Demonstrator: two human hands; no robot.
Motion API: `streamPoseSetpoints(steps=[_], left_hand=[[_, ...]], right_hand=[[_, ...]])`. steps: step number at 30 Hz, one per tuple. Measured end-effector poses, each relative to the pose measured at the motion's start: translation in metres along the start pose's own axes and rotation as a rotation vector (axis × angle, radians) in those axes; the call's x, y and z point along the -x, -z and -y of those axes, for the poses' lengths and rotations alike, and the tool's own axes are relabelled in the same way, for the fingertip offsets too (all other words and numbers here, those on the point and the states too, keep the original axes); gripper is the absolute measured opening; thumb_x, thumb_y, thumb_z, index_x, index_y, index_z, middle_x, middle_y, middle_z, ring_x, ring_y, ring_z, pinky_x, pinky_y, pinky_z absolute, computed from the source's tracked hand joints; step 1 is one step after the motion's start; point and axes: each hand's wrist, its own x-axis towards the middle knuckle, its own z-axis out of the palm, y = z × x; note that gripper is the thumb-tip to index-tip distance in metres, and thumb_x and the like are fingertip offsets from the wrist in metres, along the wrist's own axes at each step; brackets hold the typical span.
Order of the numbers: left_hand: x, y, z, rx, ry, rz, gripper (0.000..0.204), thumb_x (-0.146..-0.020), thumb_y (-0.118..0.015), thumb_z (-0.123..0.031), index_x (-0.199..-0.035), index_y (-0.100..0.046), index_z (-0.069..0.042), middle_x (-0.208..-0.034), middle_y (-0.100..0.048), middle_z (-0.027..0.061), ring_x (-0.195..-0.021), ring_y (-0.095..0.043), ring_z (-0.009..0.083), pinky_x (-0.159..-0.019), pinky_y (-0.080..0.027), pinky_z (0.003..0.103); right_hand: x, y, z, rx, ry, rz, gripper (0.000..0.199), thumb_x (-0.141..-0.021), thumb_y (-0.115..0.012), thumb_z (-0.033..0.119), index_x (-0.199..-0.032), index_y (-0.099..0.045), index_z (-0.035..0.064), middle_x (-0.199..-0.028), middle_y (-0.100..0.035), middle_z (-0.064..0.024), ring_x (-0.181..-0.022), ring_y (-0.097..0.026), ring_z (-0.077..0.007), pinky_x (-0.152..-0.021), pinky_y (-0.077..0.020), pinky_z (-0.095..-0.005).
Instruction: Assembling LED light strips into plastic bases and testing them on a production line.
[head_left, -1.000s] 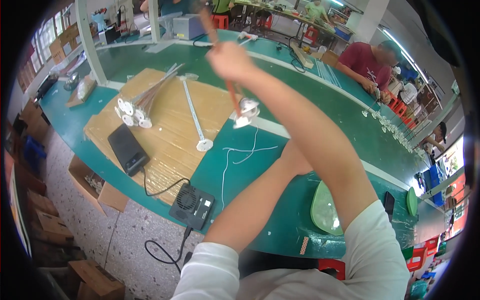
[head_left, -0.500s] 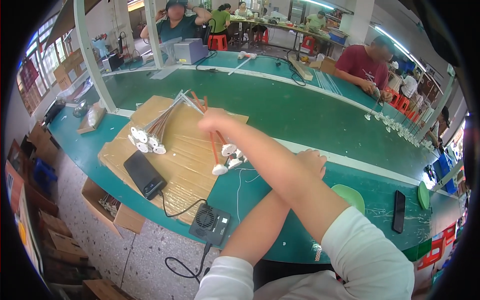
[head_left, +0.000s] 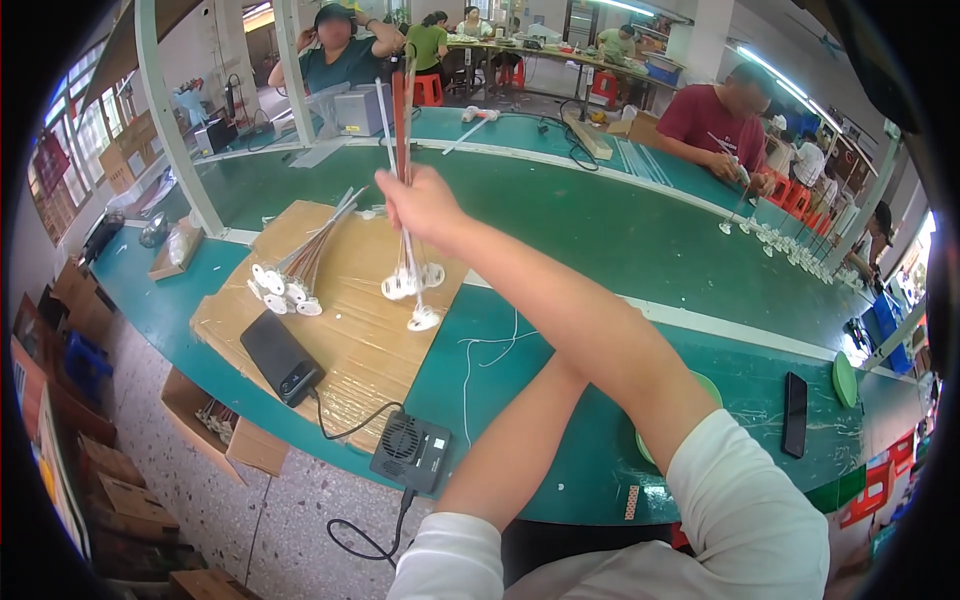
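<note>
My right hand (head_left: pixel 424 207) grips a bundle of thin rods (head_left: pixel 402 125), some reddish-brown and some white, held nearly upright. White round discs (head_left: pixel 408 284) hang at their lower ends over the cardboard sheet (head_left: pixel 370 350). My right arm crosses over my left forearm (head_left: pixel 525 430), and the left hand is hidden behind it, so its fingers do not show. A second bunch of rods (head_left: pixel 325 235) with white disc ends (head_left: pixel 284 290) lies on the cardboard, left of the held bundle.
A black power bank (head_left: pixel 280 358) is cabled to a small fan-like device (head_left: pixel 410 448) at the table's near edge. A white thread (head_left: pixel 467 385), a green dish (head_left: pixel 708 385) and a black phone (head_left: pixel 795 414) lie rightward. Across the table, a person in maroon (head_left: pixel 715 125) handles similar pieces.
My right hand has risen and brought the rods more upright, their discs shifting left over the cardboard. My left hand, partly visible before, is now behind my right arm.
</note>
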Motion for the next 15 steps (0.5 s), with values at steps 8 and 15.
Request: streamPoseSetpoints(steps=[8, 15], left_hand=[[-0.01, 0.01, -0.013, -0.609, -0.07, 0.266, 0.016, -0.086, -0.062, -0.019, -0.083, -0.061, -0.004, -0.083, -0.059, 0.0134, -0.084, -0.06, 0.0313, -0.071, -0.049, 0.044], [-0.011, 0.008, -0.022, -0.585, -0.024, 0.295, 0.018, -0.085, -0.062, -0.021, -0.086, -0.063, -0.002, -0.086, -0.061, 0.0143, -0.087, -0.062, 0.0336, -0.075, -0.052, 0.045]], right_hand=[[0.01, -0.011, -0.02, -0.109, -0.14, -0.098, 0.021, -0.098, -0.052, 0.02, -0.089, -0.052, 0.0013, -0.065, -0.059, -0.0098, -0.055, -0.064, -0.0228, -0.05, -0.0529, -0.035], [0.007, -0.011, -0.061, -0.175, -0.558, -0.07, 0.016, -0.087, -0.058, 0.002, -0.097, -0.053, -0.0102, -0.085, -0.062, -0.0193, -0.071, -0.067, -0.0305, -0.06, -0.0573, -0.0426]])
